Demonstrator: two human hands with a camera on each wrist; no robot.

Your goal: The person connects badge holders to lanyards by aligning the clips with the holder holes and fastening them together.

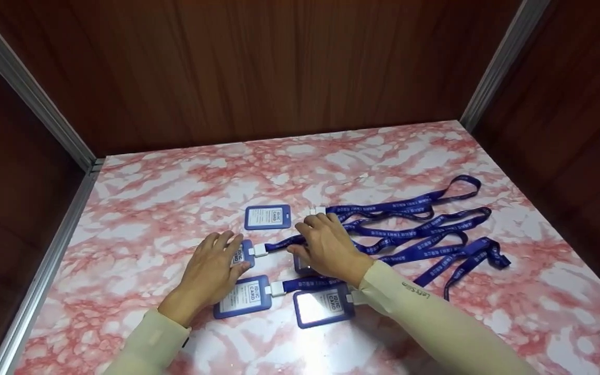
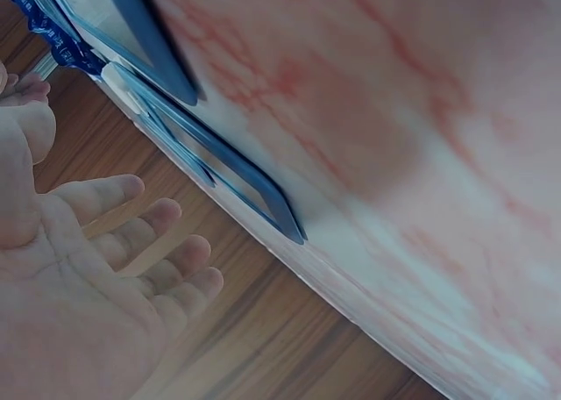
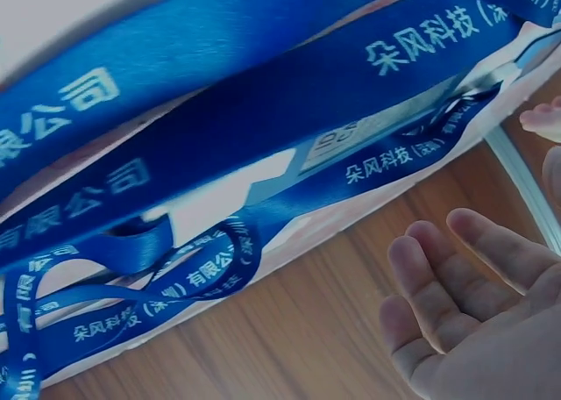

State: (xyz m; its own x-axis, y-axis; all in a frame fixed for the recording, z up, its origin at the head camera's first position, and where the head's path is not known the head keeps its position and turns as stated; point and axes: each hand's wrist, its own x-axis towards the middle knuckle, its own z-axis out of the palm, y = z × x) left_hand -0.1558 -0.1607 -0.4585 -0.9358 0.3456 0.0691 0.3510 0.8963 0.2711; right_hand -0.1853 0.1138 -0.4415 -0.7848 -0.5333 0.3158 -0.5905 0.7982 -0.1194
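Observation:
In the head view my left hand is over a blue card holder, covering much of it, with its fingers loosely spread. The left wrist view shows that palm with nothing in its bent fingers. My right hand lies over the dark blue strap of that holder's lanyard and over another card holder, mostly hidden beneath it. Loosely bent fingers appear apart from the printed straps in the right wrist view.
Near the left wrist lies a card holder with a white clip; another reflects light below the right hand. A separate holder lies farther back. Tangled lanyards spread rightward over the marbled table. Wooden panels enclose it.

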